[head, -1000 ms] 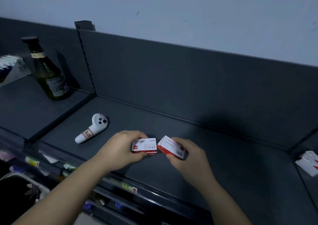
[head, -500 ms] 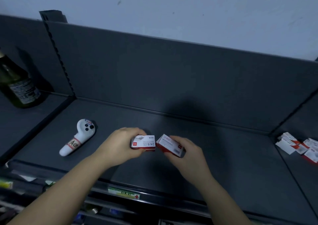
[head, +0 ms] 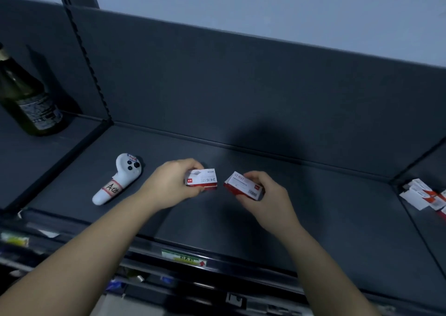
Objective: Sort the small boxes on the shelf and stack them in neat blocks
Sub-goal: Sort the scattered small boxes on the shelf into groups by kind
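Our left grip [head: 173,185] pinches a level 24/6 box [head: 202,179] over the shelf [head: 313,219]; our right grip [head: 260,195] pinches a tilted second box [head: 243,187] just beside it. We should level the tilted one, match edges, then set both down flush.

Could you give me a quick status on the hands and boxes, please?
Left hand grips a red-and-white box. Right hand grips a second box, tilted. Boxes apart, not stacked. White controller lies left of them.
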A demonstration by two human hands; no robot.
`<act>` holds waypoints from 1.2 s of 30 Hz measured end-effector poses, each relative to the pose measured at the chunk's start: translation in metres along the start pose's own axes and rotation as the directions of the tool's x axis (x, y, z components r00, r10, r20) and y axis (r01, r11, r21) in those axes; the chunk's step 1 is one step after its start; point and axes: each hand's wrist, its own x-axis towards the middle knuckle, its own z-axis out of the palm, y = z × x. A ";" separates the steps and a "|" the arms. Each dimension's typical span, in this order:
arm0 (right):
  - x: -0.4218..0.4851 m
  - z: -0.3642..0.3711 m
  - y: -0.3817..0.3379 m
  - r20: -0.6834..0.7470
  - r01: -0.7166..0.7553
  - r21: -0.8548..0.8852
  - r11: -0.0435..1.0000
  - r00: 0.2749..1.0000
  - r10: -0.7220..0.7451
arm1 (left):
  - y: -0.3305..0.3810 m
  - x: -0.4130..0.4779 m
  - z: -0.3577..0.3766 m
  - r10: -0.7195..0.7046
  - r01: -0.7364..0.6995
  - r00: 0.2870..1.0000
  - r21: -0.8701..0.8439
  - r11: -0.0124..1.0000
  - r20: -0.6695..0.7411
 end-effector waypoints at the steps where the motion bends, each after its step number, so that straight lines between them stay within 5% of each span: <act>1: 0.002 0.002 -0.001 -0.007 -0.002 -0.012 1.000 1.000 0.002 | -0.003 0.005 -0.001 0.000 0.000 1.000 0.009 1.000 0.005; 18: 0.040 0.056 -0.014 -0.190 -0.213 -0.187 0.959 0.966 0.177 | -0.065 0.067 -0.022 0.026 -0.032 0.992 0.042 0.999 0.123; 36: 0.095 0.080 -0.005 -0.208 -0.243 -0.356 0.902 0.962 0.178 | -0.064 0.105 -0.008 -0.001 -0.007 0.996 0.085 0.996 0.090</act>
